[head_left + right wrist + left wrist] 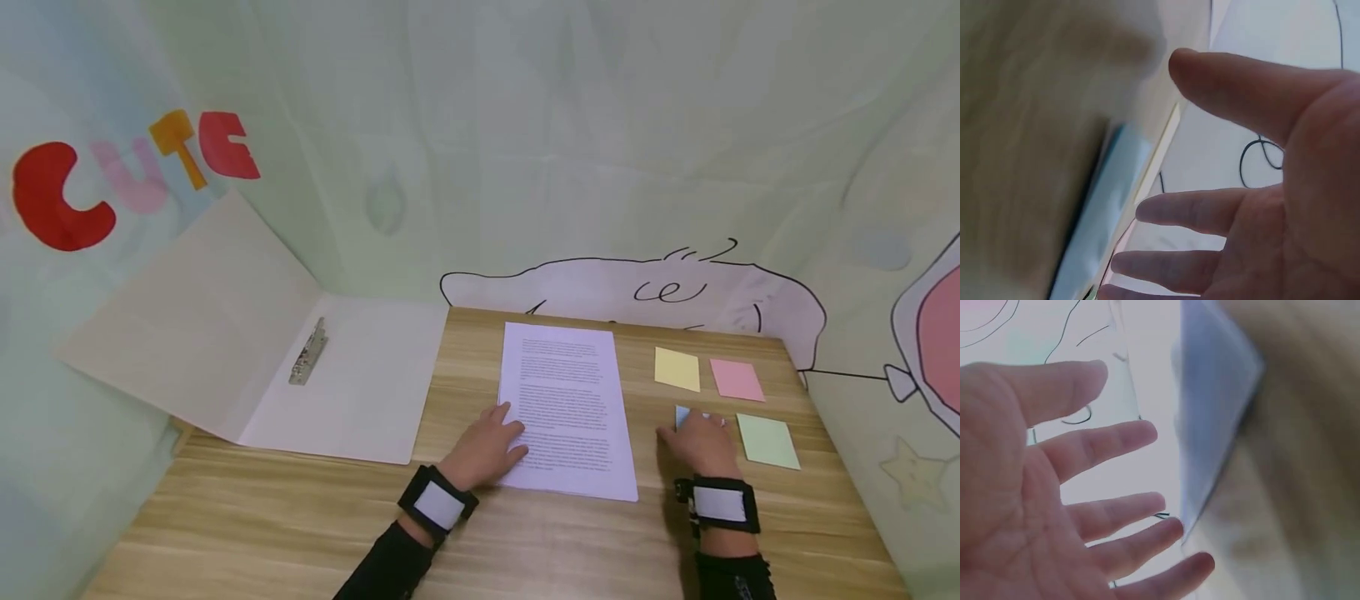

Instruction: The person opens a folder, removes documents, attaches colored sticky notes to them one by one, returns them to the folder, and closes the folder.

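Observation:
A stack of printed paper (570,400) lies on the wooden table. My left hand (483,448) is at its lower left edge, fingers spread. In the left wrist view the left hand's fingers (1116,440) look straight, beside the blurred paper edge (1213,394). My right hand (703,446) is over a blue sticky note pad (681,414) and hides most of it. In the right wrist view that blue pad (1113,194) lies just beyond the extended fingers (1185,209), and the thumb stands apart. Whether the fingertips touch the pad I cannot tell.
Around the right hand lie yellow (677,369), pink (737,380) and green sticky note pads (768,442). At the left, an open white folder (375,375) with a metal clip (308,354) leans its cover against the printed backdrop (480,167). Wooden table (262,517) spreads in front.

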The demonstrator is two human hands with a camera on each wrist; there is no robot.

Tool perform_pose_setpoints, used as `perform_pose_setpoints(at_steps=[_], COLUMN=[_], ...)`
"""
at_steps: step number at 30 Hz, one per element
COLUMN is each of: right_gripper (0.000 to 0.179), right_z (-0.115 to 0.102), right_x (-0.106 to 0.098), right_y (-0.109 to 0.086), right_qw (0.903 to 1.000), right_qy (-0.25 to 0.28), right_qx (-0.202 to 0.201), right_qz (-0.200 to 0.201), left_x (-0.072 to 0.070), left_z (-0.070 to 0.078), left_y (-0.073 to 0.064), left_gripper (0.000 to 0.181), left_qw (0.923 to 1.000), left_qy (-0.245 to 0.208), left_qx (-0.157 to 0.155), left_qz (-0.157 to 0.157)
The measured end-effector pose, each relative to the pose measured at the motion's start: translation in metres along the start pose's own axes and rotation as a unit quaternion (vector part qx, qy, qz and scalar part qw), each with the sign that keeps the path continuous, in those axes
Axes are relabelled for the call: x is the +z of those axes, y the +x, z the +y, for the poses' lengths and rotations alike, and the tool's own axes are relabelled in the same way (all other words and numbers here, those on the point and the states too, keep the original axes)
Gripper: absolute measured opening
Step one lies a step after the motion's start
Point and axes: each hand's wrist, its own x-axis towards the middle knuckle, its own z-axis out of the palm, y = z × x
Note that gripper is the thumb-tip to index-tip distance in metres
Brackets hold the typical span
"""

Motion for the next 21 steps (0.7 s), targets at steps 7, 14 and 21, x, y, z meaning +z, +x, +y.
perform_pose_setpoints(at_steps=[7, 14, 21], right_gripper=[0.056, 0.046, 0.038], right_z=[0.01, 0.013, 0.012], right_x=[0.002, 0.0, -0.001], right_y=[0.002, 0.004, 0.006], right_qw=[0.9998, 0.9995, 0.9994], right_qy=[0.01, 0.014, 0.012], right_qx=[0.015, 0.008, -0.001], right_qz=[0.004, 0.028, 0.033], left_x=[-0.015, -0.025, -0.024], left_z=[0.006, 0.016, 0.016], left_y=[0.009, 0.01, 0.01], left_gripper=[0.035, 0.034, 0.033], left_qw=[0.9991, 0.9973, 0.9953], left_qy=[-0.023, -0.064, -0.085], left_qx=[-0.005, 0.033, 0.045], left_qz=[0.036, 0.015, 0.012])
